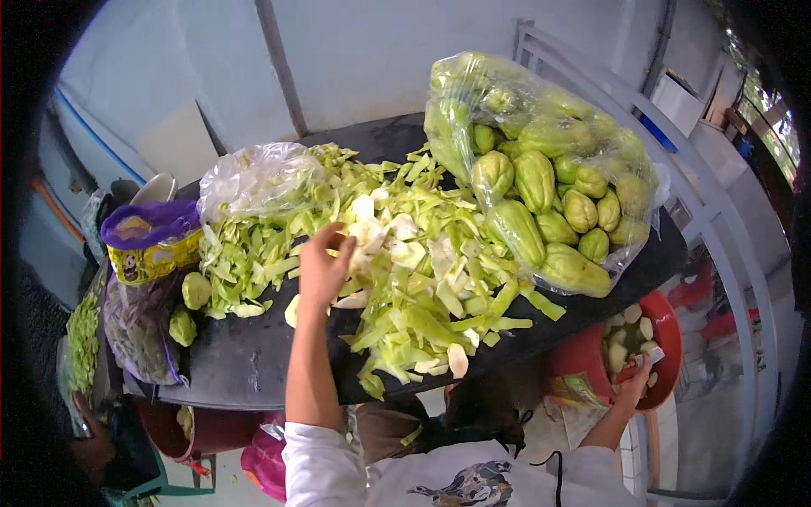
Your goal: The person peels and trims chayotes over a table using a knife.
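My left hand [326, 262] is over the black table [245, 359], at the edge of a large heap of green peelings [422, 313]; its fingers are curled, and whether anything is between them is hidden. Pale pieces [404, 226] lie just right of it. Down at the right, my right hand [632, 384] is closed on a small tool with a whitish part and a red part, over a red bucket [667, 325] holding peeled pieces in liquid. A clear plastic bag [465, 72] full of green chayotes [534, 180] stands at the table's right.
A crumpled clear bag [253, 177] lies on the heap's left part. A purple net bag [139, 329] and two chayotes [196, 290] sit at the table's left end. Below is another red bucket [220, 431]. A metal railing [718, 203] runs along the right.
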The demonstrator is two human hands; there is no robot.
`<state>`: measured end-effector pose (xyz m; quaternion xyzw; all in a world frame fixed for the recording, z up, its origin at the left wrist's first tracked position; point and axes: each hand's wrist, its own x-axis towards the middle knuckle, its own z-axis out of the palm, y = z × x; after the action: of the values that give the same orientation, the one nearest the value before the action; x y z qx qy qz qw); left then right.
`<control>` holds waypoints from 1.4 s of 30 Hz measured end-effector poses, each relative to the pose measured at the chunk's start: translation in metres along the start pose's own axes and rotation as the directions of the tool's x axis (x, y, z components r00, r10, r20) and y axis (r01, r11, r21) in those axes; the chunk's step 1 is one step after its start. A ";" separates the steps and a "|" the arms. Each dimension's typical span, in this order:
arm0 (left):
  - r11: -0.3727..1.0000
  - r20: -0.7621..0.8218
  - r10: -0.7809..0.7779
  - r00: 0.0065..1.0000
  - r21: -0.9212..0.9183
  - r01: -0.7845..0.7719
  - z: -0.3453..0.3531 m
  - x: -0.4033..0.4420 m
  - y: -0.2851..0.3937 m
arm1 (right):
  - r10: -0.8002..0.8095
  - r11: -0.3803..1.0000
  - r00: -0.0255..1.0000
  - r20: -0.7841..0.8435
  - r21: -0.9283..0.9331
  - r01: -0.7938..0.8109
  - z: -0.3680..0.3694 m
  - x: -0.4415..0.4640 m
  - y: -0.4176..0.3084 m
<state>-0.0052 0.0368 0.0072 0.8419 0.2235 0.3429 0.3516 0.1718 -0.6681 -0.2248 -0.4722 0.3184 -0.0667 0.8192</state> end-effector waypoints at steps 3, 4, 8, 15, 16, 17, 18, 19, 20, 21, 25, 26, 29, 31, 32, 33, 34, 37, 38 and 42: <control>0.999 -0.193 -0.009 0.981 0.039 0.016 -0.044 0.007 -0.023 | -0.283 0.959 0.959 0.030 0.010 0.283 0.036 -0.035 0.003; 0.997 -0.250 -0.034 0.968 0.058 0.049 -0.062 0.009 -0.031 | -0.276 0.961 0.960 0.045 0.000 0.276 0.037 -0.029 -0.003; 0.716 -0.484 0.029 0.875 0.621 0.319 -0.138 0.010 -0.071 | -0.051 0.965 0.998 0.034 -0.255 0.058 0.066 -0.057 -0.026; 0.369 -0.538 -0.420 0.731 0.635 0.679 -0.203 -0.003 -0.126 | -0.162 0.829 0.947 0.276 -0.483 0.283 0.097 -0.084 -0.049; 0.373 -0.522 -0.428 0.738 0.641 0.670 -0.207 -0.003 -0.135 | -0.169 0.804 0.920 0.354 -0.491 0.337 0.101 -0.086 -0.053; 0.382 -0.503 -0.435 0.747 0.648 0.659 -0.213 -0.002 -0.143 | -0.177 0.804 0.919 0.352 -0.487 0.342 0.107 -0.090 -0.056; 0.392 -0.496 -0.435 0.751 0.647 0.654 -0.223 -0.001 -0.154 | -0.194 0.794 0.919 0.343 -0.495 0.353 0.121 -0.105 -0.063; 0.400 -0.431 -0.452 0.781 0.685 0.609 -0.236 0.001 -0.165 | -0.213 0.784 0.919 0.332 -0.504 0.363 0.132 -0.118 -0.069; 0.411 -0.363 -0.465 0.808 0.720 0.560 -0.239 0.005 -0.169 | -0.226 0.784 0.920 0.321 -0.501 0.367 0.138 -0.125 -0.075; 0.379 -0.366 -0.525 0.768 0.708 0.596 -0.241 0.012 -0.157 | -0.294 0.776 0.916 0.274 -0.491 0.396 0.142 -0.131 -0.080; 0.530 -0.423 -0.502 0.754 0.539 0.655 -0.268 0.020 -0.199 | -0.480 0.803 0.853 0.206 -0.288 0.522 0.144 -0.137 -0.090; 0.538 -0.414 -0.497 0.763 0.543 0.645 -0.271 0.020 -0.206 | -0.485 0.803 0.853 0.193 -0.286 0.522 0.143 -0.138 -0.092; 0.396 -0.508 -0.530 0.679 0.560 0.728 -0.263 0.020 -0.202 | -0.555 0.734 0.737 0.385 -0.191 0.652 0.159 -0.166 -0.092; 0.360 -0.536 -0.545 0.645 0.545 0.757 -0.262 0.024 -0.212 | -0.526 0.695 0.707 0.472 -0.241 0.677 0.177 -0.204 -0.091; 0.317 -0.566 -0.560 0.605 0.529 0.787 -0.263 0.027 -0.219 | -0.481 0.651 0.676 0.559 -0.288 0.702 0.185 -0.218 -0.087; 0.318 -0.575 -0.560 0.596 0.516 0.796 -0.265 0.026 -0.223 | -0.489 0.544 0.684 0.542 -0.423 0.724 0.189 -0.225 -0.081; 0.327 -0.567 -0.550 0.613 0.529 0.783 -0.263 0.024 -0.215 | -0.499 0.428 0.693 0.520 -0.548 0.719 0.193 -0.232 -0.073; 0.476 -0.528 -0.577 0.623 0.403 0.782 -0.265 0.016 -0.197 | -0.296 0.543 0.527 0.797 -0.314 0.779 0.223 -0.269 -0.052; 0.572 -0.471 -0.608 0.639 0.299 0.764 -0.272 0.014 -0.202 | -0.203 0.502 0.485 0.850 -0.335 0.797 0.231 -0.274 -0.047; 0.749 -0.534 -0.631 0.563 -0.230 0.622 -0.269 0.010 -0.196 | 0.006 0.434 0.306 0.952 -0.278 0.857 0.269 -0.306 -0.038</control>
<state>-0.2227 0.2888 0.0039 0.5576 0.6005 0.4370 0.3707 0.0949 -0.3666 0.0415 -0.8086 -0.3104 0.0730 0.4945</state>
